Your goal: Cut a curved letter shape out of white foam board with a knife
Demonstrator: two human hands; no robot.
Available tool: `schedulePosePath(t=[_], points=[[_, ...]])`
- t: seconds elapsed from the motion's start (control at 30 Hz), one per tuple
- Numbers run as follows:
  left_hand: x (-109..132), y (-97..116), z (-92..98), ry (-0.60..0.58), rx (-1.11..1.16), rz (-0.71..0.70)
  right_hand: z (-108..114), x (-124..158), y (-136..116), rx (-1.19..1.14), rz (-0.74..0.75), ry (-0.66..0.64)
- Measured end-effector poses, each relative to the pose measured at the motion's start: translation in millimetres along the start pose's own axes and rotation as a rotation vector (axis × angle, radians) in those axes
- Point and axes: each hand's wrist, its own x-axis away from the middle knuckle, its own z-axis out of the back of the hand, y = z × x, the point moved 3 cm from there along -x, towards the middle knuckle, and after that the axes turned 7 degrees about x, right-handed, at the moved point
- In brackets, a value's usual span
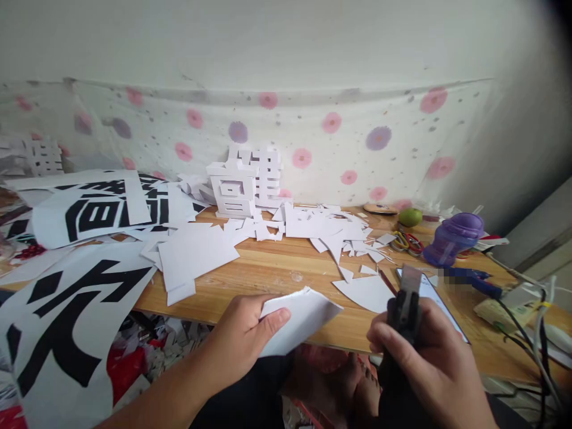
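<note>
My left hand grips a piece of white board between thumb and fingers, tilted above the table's front edge. Its top edge looks rough. In my right hand is a black utility knife, held upright, with a broad greyish blade at the top. The knife is apart from the board. Behind the right hand lies a phone, partly covered by the hand and knife. A curved white offcut rests on the table between the two hands, farther back.
On the wooden table are white scraps, cut-out white characters standing up, and a large white sheet. Printed paper hangs off the left. At right are a purple bottle, scissors, a blue-handled tool and cables.
</note>
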Motion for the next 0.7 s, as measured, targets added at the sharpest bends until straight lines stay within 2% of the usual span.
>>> schedulePosePath(t=[0.1,0.2,0.3,0.37,0.5,0.7], points=[[6.2,24.5,12.9,0.108,-0.125,-0.087,4.0,6.9,-16.2,0.063,0.175,-0.146],[4.7,37.2,22.4,0.284,-0.316,-0.341,1.8,12.1,-24.8,0.117,0.292,-0.222],[-1.9,29.4,17.9,0.38,-0.541,-0.656,-7.4,19.0,-32.3,0.21,0.354,-0.313],[-6.7,16.6,10.5,0.397,-0.638,-0.768,-16.0,23.8,-39.7,0.261,0.374,-0.353],[-11.0,0.0,-2.7,0.37,-0.701,-0.815,-33.2,27.1,-52.3,0.346,0.406,-0.33],[-10.0,5.3,-11.9,0.404,-0.757,-0.827,-52.2,24.2,-48.8,0.459,0.541,-0.306]])
